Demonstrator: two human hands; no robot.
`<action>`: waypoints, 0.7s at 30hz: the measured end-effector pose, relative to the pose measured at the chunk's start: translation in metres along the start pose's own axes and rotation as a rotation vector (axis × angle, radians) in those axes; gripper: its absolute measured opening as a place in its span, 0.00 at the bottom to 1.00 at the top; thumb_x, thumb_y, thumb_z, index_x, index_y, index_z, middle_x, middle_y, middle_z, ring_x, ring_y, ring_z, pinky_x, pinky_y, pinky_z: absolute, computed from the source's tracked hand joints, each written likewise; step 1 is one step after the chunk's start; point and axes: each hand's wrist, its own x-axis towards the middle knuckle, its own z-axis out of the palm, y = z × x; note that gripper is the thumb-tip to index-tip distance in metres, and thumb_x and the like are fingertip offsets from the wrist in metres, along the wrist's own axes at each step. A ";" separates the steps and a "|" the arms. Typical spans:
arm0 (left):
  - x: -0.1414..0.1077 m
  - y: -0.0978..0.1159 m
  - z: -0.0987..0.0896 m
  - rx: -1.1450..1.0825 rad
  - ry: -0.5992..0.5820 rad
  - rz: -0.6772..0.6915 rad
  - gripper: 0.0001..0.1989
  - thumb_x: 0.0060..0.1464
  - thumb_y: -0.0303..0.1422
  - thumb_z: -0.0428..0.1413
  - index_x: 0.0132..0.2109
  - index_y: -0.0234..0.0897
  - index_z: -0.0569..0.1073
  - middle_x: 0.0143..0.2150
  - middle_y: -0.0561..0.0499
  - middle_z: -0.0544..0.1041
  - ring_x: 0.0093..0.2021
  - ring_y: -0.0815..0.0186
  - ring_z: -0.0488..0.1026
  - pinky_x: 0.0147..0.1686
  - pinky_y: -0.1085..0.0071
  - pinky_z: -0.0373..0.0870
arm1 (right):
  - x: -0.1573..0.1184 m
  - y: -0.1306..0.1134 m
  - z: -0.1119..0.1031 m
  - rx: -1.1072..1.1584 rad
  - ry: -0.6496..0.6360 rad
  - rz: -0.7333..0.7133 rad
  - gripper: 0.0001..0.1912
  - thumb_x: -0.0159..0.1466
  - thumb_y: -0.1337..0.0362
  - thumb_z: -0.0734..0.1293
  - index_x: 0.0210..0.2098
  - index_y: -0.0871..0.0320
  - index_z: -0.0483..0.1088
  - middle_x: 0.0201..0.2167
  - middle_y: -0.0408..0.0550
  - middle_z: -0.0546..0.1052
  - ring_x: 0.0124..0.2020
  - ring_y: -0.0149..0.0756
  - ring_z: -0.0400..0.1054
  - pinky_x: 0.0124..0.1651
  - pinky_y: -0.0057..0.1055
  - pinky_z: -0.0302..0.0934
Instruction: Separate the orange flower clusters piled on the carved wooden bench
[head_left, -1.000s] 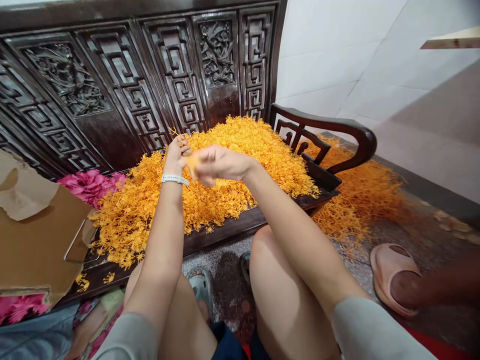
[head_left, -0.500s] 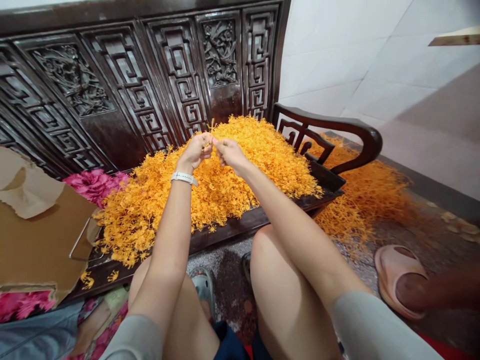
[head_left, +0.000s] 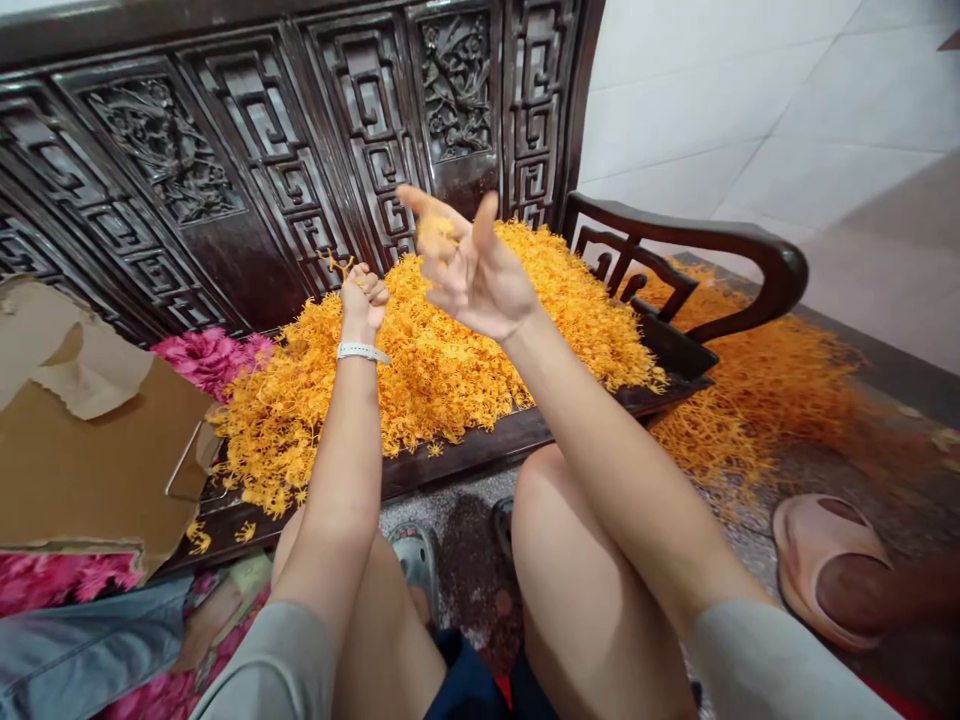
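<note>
Speckled floor point(head_left: 469, 550), dark bench point(head_left: 450, 452) bearing heaped yellow pieces point(head_left: 465, 375), above them left hand point(head_left: 363, 297) closed on a yellow sprig point(head_left: 334, 262) and right hand point(head_left: 480, 270) splayed, blurred yellow bit point(head_left: 437, 232) against it, hold unclear, then carved backrest point(head_left: 306, 110), white wall point(head_left: 712, 110).

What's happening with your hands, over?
Left hand: closed on orange sprig. Right hand: open; blurred orange piece, grip unclear. Orange pile on bench. Cardboard left, clear of hands.

We count two bare hands point(head_left: 365, 297) point(head_left: 480, 268), one white wristband point(head_left: 362, 351), one carved wooden bench point(head_left: 232, 265), two heaps of orange plastic pieces point(head_left: 450, 370) point(head_left: 772, 390), two grey-green clogs point(head_left: 420, 560) point(head_left: 504, 522) and one pink slide point(head_left: 798, 545).
</note>
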 end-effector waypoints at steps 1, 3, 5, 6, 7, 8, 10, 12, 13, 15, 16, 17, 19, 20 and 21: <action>-0.001 0.005 -0.002 -0.066 -0.006 -0.002 0.20 0.75 0.28 0.47 0.30 0.39 0.61 0.18 0.62 0.47 0.15 0.75 0.43 0.16 0.77 0.44 | 0.005 0.007 -0.005 0.071 0.223 -0.020 0.19 0.74 0.45 0.65 0.43 0.55 0.69 0.27 0.40 0.71 0.24 0.26 0.59 0.25 0.23 0.55; -0.004 0.015 0.000 -0.171 0.004 0.005 0.20 0.76 0.27 0.46 0.31 0.39 0.62 0.19 0.61 0.48 0.15 0.75 0.44 0.16 0.77 0.46 | 0.014 0.025 -0.018 0.116 0.552 0.079 0.13 0.76 0.52 0.61 0.45 0.56 0.67 0.30 0.43 0.71 0.24 0.27 0.56 0.24 0.24 0.54; -0.009 0.023 0.010 -0.214 -0.031 -0.007 0.21 0.77 0.27 0.43 0.31 0.39 0.64 0.19 0.60 0.50 0.15 0.74 0.46 0.16 0.77 0.47 | 0.018 0.043 -0.031 -0.053 0.703 0.194 0.10 0.72 0.58 0.63 0.50 0.56 0.66 0.34 0.46 0.73 0.25 0.29 0.58 0.26 0.27 0.55; -0.012 0.025 0.016 -0.223 -0.058 -0.011 0.21 0.78 0.28 0.42 0.31 0.39 0.64 0.19 0.60 0.50 0.15 0.74 0.46 0.16 0.77 0.48 | 0.019 0.051 -0.036 -0.223 0.695 0.197 0.15 0.69 0.61 0.66 0.54 0.56 0.66 0.37 0.48 0.74 0.27 0.32 0.61 0.29 0.29 0.59; -0.015 0.028 0.023 -0.219 -0.084 -0.014 0.22 0.78 0.28 0.41 0.32 0.39 0.65 0.20 0.59 0.51 0.15 0.74 0.47 0.16 0.77 0.49 | 0.019 0.058 -0.040 -0.425 0.640 0.154 0.21 0.66 0.65 0.68 0.58 0.56 0.66 0.41 0.50 0.75 0.31 0.35 0.65 0.33 0.32 0.64; -0.018 0.029 0.030 -0.201 -0.104 -0.015 0.22 0.79 0.28 0.40 0.33 0.39 0.66 0.20 0.59 0.51 0.15 0.74 0.48 0.16 0.77 0.50 | 0.018 0.064 -0.044 -0.634 0.563 0.087 0.28 0.62 0.67 0.70 0.61 0.56 0.65 0.46 0.52 0.76 0.36 0.39 0.68 0.41 0.37 0.68; -0.022 0.029 0.042 -0.116 -0.122 -0.009 0.21 0.79 0.31 0.41 0.35 0.39 0.69 0.20 0.58 0.53 0.16 0.73 0.50 0.17 0.76 0.53 | 0.017 0.074 -0.048 -0.966 0.410 -0.021 0.35 0.60 0.68 0.71 0.67 0.58 0.64 0.54 0.58 0.74 0.50 0.47 0.70 0.57 0.46 0.67; -0.026 0.027 0.052 -0.002 -0.123 0.007 0.19 0.79 0.34 0.43 0.38 0.40 0.72 0.21 0.57 0.55 0.17 0.72 0.53 0.18 0.75 0.56 | 0.017 0.083 -0.050 -1.134 0.321 -0.023 0.36 0.63 0.64 0.72 0.69 0.63 0.63 0.57 0.63 0.73 0.57 0.52 0.68 0.65 0.49 0.61; -0.028 0.025 0.057 0.051 -0.128 0.015 0.19 0.79 0.37 0.44 0.40 0.40 0.73 0.22 0.56 0.57 0.18 0.72 0.55 0.19 0.75 0.57 | 0.017 0.086 -0.050 -1.175 0.307 -0.007 0.35 0.66 0.61 0.71 0.69 0.64 0.64 0.56 0.63 0.74 0.57 0.52 0.69 0.65 0.48 0.61; -0.031 0.020 0.063 0.146 -0.166 0.010 0.20 0.78 0.42 0.45 0.41 0.40 0.75 0.23 0.55 0.59 0.19 0.72 0.57 0.20 0.74 0.58 | 0.018 0.091 -0.053 -1.214 0.285 0.021 0.25 0.70 0.57 0.69 0.62 0.63 0.70 0.46 0.57 0.77 0.49 0.48 0.70 0.58 0.43 0.63; -0.032 0.018 0.066 0.195 -0.194 -0.002 0.21 0.77 0.46 0.46 0.41 0.40 0.75 0.24 0.54 0.61 0.20 0.71 0.58 0.21 0.73 0.59 | 0.018 0.092 -0.054 -1.217 0.285 0.021 0.17 0.71 0.57 0.67 0.55 0.61 0.74 0.39 0.52 0.77 0.44 0.45 0.70 0.53 0.39 0.62; -0.033 0.017 0.067 0.250 -0.226 -0.018 0.22 0.76 0.49 0.47 0.41 0.39 0.75 0.25 0.53 0.63 0.21 0.71 0.60 0.22 0.73 0.60 | 0.019 0.093 -0.055 -1.209 0.302 0.009 0.12 0.72 0.57 0.66 0.45 0.59 0.76 0.33 0.48 0.74 0.39 0.41 0.68 0.48 0.36 0.60; -0.034 0.016 0.067 0.369 -0.287 -0.037 0.24 0.72 0.54 0.52 0.42 0.38 0.76 0.28 0.50 0.69 0.25 0.69 0.67 0.25 0.73 0.64 | 0.020 0.090 -0.058 -1.163 0.386 -0.040 0.15 0.74 0.58 0.65 0.31 0.56 0.70 0.26 0.43 0.68 0.33 0.37 0.63 0.41 0.32 0.55; -0.034 0.017 0.065 0.430 -0.314 -0.029 0.24 0.70 0.55 0.55 0.42 0.37 0.77 0.30 0.48 0.72 0.29 0.67 0.71 0.28 0.73 0.67 | 0.020 0.088 -0.059 -1.121 0.449 -0.072 0.16 0.74 0.59 0.65 0.29 0.56 0.67 0.25 0.42 0.67 0.32 0.36 0.61 0.39 0.31 0.54; -0.034 0.018 0.063 0.493 -0.341 -0.005 0.23 0.67 0.55 0.59 0.43 0.37 0.77 0.33 0.46 0.74 0.33 0.66 0.75 0.31 0.73 0.69 | 0.021 0.085 -0.060 -1.060 0.515 -0.098 0.17 0.74 0.60 0.64 0.28 0.55 0.65 0.25 0.42 0.67 0.31 0.35 0.61 0.38 0.31 0.53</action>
